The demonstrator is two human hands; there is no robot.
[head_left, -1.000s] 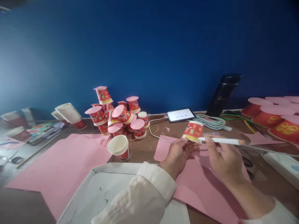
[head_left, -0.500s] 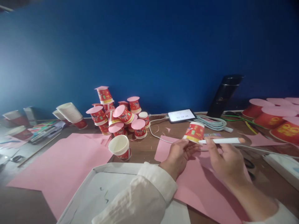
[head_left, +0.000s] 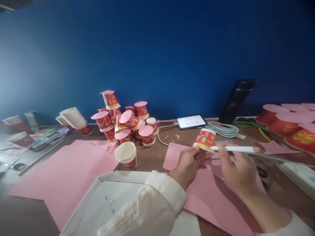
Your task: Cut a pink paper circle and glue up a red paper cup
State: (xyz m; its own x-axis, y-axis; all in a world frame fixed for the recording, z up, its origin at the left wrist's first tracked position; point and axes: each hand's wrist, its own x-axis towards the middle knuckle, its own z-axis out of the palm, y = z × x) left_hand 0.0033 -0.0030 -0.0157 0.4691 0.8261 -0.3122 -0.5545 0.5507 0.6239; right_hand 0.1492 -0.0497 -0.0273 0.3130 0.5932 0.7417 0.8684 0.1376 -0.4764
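Note:
A red paper cup (head_left: 205, 139) with a yellow band and a white base is upside down in my left hand (head_left: 188, 165), whose fingers hold it near the rim. My right hand (head_left: 237, 170) is closed round a white marker pen (head_left: 238, 149), its tip against or very close to the cup's rim. Under both hands lies a pink paper sheet (head_left: 211, 196). The black handles of scissors (head_left: 262, 173) show partly behind my right hand.
Red cups with pink paper discs (head_left: 128, 119) are piled left of centre, an upright cup (head_left: 126, 154) before them. A phone (head_left: 191, 121), coiled cable (head_left: 222, 128) and black flask (head_left: 236, 101) stand along the wall. A white power strip (head_left: 299, 178) lies at right.
The marker pen and my right hand have shifted very slightly to the right along the cup's rim. The phone's timer has advanced; my left hand looks unmoved.

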